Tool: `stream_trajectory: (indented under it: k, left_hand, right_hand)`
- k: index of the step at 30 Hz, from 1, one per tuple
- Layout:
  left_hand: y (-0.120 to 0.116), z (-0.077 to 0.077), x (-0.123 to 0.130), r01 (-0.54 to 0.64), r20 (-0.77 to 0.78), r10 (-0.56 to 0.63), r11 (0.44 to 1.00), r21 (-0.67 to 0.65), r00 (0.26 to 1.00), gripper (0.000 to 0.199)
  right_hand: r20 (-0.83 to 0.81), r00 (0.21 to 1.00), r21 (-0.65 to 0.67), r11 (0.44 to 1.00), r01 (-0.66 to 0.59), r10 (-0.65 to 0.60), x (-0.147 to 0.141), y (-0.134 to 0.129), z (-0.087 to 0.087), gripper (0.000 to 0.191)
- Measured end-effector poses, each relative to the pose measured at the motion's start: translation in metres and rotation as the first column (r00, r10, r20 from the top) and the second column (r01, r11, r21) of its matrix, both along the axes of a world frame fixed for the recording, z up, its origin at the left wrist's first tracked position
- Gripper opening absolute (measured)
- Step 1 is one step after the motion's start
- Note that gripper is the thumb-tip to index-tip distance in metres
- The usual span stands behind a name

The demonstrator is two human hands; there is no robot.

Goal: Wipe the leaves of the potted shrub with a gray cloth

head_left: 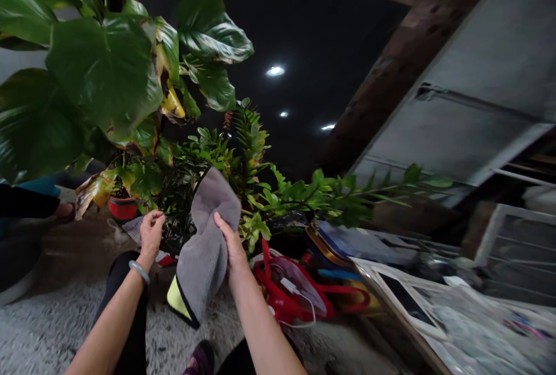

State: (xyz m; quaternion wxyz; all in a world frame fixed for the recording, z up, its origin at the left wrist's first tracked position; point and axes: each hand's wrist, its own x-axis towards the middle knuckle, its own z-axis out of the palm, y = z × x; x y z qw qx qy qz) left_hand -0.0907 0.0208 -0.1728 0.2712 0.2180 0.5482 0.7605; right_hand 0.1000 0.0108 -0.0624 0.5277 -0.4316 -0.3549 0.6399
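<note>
My right hand (233, 246) grips a grey cloth (201, 259) with dark edging and a yellow-green underside at one corner. The cloth is bunched at the thumb and hangs down between my arms. To its left, my left hand (152, 231) is closed, fingertips drawn together; whether anything small is in them I cannot make out. A pale bangle (139, 271) circles that wrist. Just beyond both hands stand leafy green plants (208, 152), and a large-leaved plant (104, 74) with some yellowed, browned leaves rises at the upper left.
A red bag (278, 297) with a white charger and cable sits right of my right arm. Farther right, a table (391, 317) carries a white-framed tablet-like device (408, 300) and papers. A red pot (122, 208) stands at left, near another person's foot (65, 212).
</note>
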Motion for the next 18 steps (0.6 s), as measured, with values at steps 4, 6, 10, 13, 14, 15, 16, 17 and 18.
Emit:
stream_trajectory:
  k: [4,6,10,13,14,15,16,17,18]
  left_hand:
    - [0.006,-0.018,-0.016,0.11,0.006,-0.11,0.993,-0.049,0.994,0.035]
    - [0.009,-0.022,-0.021,0.18,0.055,-0.178,0.983,-0.037,0.983,0.038]
    - [0.017,-0.02,-0.022,0.241,0.129,-0.234,0.97,-0.041,0.964,0.046]
    - [0.02,-0.017,-0.018,0.249,0.151,-0.242,0.968,-0.027,0.958,0.051]
    - [0.02,-0.016,-0.018,0.262,0.162,-0.257,0.965,-0.009,0.953,0.052]
    - [0.02,-0.015,-0.017,0.278,0.173,-0.276,0.96,0.011,0.945,0.053]
    - [0.019,-0.015,-0.017,0.295,0.18,-0.295,0.955,0.028,0.938,0.054]
    - [0.018,-0.015,-0.018,0.306,0.184,-0.307,0.951,0.038,0.934,0.055]
    - [0.018,-0.015,-0.019,0.31,0.184,-0.312,0.95,0.04,0.932,0.055]
  right_hand:
    - [-0.065,0.989,-0.212,0.966,-0.147,0.136,-0.008,-0.018,-0.038,0.05]
    - [-0.055,0.995,-0.131,0.988,-0.086,0.079,-0.006,-0.021,-0.037,0.052]
    - [0.041,0.975,0.16,0.965,0.21,-0.219,-0.003,0.011,0.009,0.056]
    - [0.019,0.961,0.162,0.949,0.271,-0.278,-0.013,0.04,0.023,0.048]
    - [-0.015,0.976,0.088,0.972,0.218,-0.217,-0.018,0.043,0.017,0.045]
    - [-0.054,0.989,-0.001,0.99,0.139,-0.139,-0.021,0.042,0.006,0.043]
    - [-0.087,0.994,-0.09,0.994,0.057,-0.064,-0.024,0.036,-0.008,0.042]
    - [-0.11,0.994,-0.163,0.987,-0.008,-0.01,-0.026,0.028,-0.023,0.042]
    - [-0.123,0.992,-0.21,0.977,-0.04,0.015,-0.025,0.017,-0.035,0.042]
